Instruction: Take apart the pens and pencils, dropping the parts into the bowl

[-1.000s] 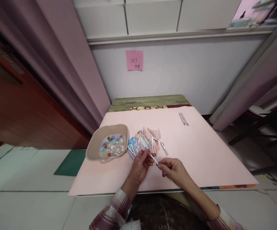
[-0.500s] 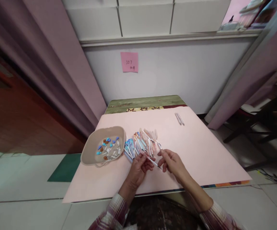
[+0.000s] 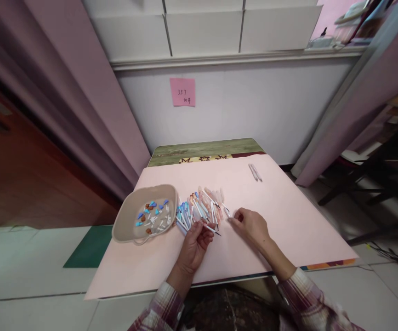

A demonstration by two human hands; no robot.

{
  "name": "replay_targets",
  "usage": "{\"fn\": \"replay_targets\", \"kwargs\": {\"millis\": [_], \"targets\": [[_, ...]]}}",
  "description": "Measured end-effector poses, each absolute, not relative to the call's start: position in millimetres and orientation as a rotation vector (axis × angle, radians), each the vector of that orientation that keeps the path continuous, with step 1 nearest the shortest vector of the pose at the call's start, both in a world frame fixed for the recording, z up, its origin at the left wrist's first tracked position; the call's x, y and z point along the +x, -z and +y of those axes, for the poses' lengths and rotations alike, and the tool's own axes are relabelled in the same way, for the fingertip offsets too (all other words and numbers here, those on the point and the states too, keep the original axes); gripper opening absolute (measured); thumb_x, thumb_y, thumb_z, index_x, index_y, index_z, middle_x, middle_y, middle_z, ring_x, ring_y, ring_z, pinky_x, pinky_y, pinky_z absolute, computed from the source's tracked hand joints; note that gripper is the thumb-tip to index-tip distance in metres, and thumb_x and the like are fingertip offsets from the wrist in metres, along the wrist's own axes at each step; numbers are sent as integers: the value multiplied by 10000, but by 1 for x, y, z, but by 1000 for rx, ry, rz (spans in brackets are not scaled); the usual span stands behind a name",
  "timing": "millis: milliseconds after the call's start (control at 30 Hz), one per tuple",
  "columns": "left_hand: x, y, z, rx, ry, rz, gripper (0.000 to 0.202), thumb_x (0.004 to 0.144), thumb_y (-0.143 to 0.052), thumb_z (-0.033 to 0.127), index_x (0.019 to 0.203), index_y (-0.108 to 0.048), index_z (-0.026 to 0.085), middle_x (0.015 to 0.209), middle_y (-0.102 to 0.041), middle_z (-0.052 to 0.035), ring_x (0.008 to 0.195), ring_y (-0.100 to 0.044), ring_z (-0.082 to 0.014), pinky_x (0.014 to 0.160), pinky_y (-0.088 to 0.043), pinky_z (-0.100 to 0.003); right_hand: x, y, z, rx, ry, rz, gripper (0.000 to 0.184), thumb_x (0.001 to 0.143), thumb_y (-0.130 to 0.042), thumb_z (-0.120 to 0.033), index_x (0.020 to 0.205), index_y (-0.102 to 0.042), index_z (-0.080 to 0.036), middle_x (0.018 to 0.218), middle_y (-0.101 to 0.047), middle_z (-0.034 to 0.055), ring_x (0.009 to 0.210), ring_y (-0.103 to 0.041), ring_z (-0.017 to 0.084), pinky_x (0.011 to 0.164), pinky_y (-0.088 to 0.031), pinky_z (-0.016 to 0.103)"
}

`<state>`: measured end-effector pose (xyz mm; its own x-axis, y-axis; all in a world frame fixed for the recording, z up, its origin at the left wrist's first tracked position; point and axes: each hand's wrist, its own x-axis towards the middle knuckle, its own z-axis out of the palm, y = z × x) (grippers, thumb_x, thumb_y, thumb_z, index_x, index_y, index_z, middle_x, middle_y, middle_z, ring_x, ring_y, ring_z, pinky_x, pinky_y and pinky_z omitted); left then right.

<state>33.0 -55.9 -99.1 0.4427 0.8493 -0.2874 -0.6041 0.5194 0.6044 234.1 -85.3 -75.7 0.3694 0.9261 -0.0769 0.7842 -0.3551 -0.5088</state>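
My left hand (image 3: 195, 242) is closed around a thin white pen refill (image 3: 213, 229), whose dark tip points to the right and toward me. My right hand (image 3: 250, 226) pinches the near end of a slim white and clear pen part (image 3: 227, 212) at the right side of the pile; its exact kind is too small to make out. Just beyond both hands lies a pile of pen barrels (image 3: 204, 200) in blue, peach and clear tones, with several white refills across them.
A beige basket (image 3: 125, 220) on the left holds small blue and brown pieces and short white bits. Two clear pen-like pieces (image 3: 255, 172) lie at the far right of the pink-covered table (image 3: 281, 220). A pink note (image 3: 182, 92) is on the wall.
My right hand has moved away from the refill in my left hand and turned palm down over the table. My left hand still holds the refill, slightly further left.
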Motion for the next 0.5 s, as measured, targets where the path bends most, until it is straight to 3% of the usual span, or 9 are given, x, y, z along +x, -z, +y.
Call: {"fn": "replay_targets", "kwargs": {"millis": [233,367,500], "targets": [[33,99,-57,512,-869,602,210,793,-708,195,963,-605,128,879,-721,-90,666,-677,-108,600,-563,-175,230,84,-89,-2248,-466,-1517,161,793,-620,-367,731,-656,-223,727,-688,25,662,-578,163,547,-273,254],[34,100,-56,496,-885,610,207,782,-721,199,944,-610,134,857,-716,-71,652,-669,-98,597,-557,-168,239,79,-81,-2164,-500,-1495,246,824,-588,-448,779,-686,-227,730,-696,29,673,-593,168,564,-307,255],[35,99,-55,477,-919,631,220,760,-745,228,916,-621,134,829,-715,-57,615,-655,-86,569,-549,-157,248,72,-43,-2196,-434,-1431,233,842,-550,-378,797,-711,-216,791,-717,49,750,-616,179,614,-345,257]]}}
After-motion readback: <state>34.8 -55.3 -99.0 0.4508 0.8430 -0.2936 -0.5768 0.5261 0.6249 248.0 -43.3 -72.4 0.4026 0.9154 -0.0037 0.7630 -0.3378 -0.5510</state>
